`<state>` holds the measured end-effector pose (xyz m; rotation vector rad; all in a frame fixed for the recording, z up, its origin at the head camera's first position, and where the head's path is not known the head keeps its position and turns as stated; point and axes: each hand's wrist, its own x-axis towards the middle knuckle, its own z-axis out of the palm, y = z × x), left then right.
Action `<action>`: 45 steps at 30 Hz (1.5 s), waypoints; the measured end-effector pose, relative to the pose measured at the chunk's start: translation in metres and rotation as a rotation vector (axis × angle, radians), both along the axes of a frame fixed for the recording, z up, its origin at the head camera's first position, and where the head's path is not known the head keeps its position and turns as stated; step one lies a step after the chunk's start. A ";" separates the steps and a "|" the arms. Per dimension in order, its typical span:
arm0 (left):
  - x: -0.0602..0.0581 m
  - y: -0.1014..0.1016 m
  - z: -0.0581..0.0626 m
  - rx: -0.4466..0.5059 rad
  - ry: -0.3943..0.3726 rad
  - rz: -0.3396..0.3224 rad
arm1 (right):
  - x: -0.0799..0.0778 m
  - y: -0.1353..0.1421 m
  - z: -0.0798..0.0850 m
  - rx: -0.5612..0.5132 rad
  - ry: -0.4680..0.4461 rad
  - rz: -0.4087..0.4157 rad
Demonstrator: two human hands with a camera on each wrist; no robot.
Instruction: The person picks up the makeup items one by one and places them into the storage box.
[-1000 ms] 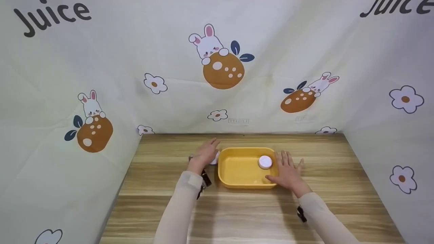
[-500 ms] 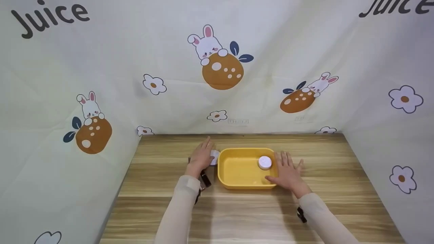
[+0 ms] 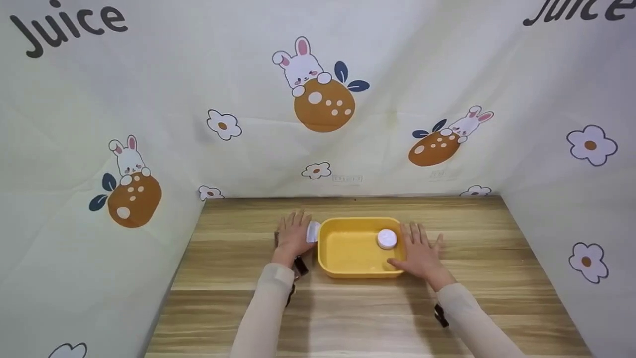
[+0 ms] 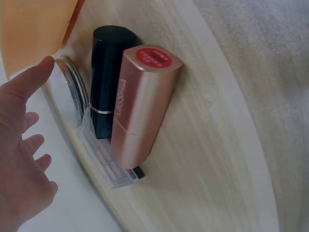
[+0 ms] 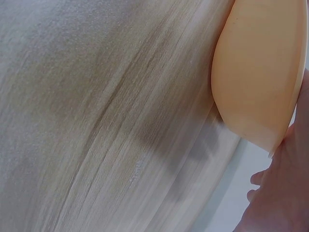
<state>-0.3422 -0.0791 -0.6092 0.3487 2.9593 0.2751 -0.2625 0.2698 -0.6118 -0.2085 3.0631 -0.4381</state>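
My left hand (image 3: pixel 294 236) has its fingers extended just left of a yellow plastic tub (image 3: pixel 355 274). In the left wrist view, its thumb points over a round silvery disc-shaped case (image 4: pixel 70 92) next to the tub's wall. Close by lie a dark lipstick tube (image 4: pixel 107 72), a rose-gold lipstick tube (image 4: pixel 145 106) and a clear plastic case (image 4: pixel 110 169) partly hidden beneath them. My right hand (image 3: pixel 420 253) rests at the tub's right rim, fingers spread straight along it and thumb reaching over the inside. A small round white jar (image 3: pixel 387 238) sits inside the tub, towards the right.
The wood-grain table (image 3: pixel 357 318) runs back to a printed cloth wall (image 3: pixel 263 159), with more cloth on the left and right sides. In the right wrist view, the tub's outer wall (image 5: pixel 260 72) stands on the table.
My left hand has drawn back slightly left and towards me, its fingers spreading, so more of the silvery case shows. The right hand, tub and jar have stayed put.
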 end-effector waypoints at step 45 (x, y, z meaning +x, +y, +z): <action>0.006 0.001 -0.021 0.279 0.063 0.127 | 0.001 -0.001 0.000 -0.012 0.023 -0.005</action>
